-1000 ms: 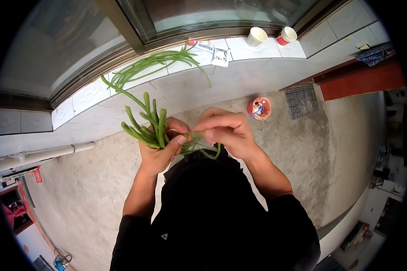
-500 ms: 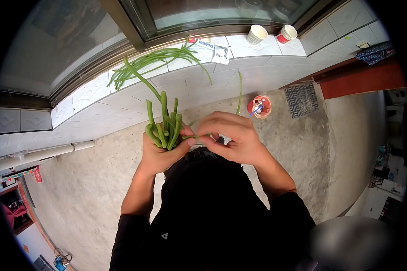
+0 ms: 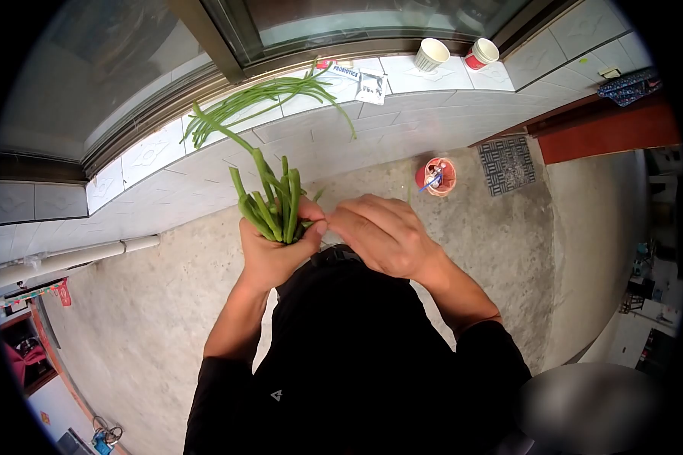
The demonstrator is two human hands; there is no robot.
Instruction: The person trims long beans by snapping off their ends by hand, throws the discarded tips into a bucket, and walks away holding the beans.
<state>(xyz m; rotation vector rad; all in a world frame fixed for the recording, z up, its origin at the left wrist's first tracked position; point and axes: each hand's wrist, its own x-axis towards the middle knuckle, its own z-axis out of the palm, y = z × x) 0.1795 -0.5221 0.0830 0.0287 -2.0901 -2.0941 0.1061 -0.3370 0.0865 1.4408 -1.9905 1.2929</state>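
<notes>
A bunch of thick green stems (image 3: 277, 205) stands up out of my left hand (image 3: 269, 254), whose fingers are wrapped round it. One longer stem of the bunch leans up and left toward the sill. My right hand (image 3: 387, 236) is closed, its fingertips pinched against my left thumb and fingertips in front of my waist. What the right fingertips hold is too small to make out. On the tiled window sill lies a loose pile of thin green stems (image 3: 265, 95).
Two paper cups, one white (image 3: 432, 55) and one red and white (image 3: 481, 54), stand on the sill (image 3: 402, 74) near a white sachet (image 3: 371, 87). A red bucket (image 3: 437, 177) with things inside and a grey mat (image 3: 506, 167) are on the floor.
The bunch in my left hand has tilted and shifted slightly. A long thin stem that stuck up by my right hand half a second ago is no longer clearly seen. The right fingers have turned downward.
</notes>
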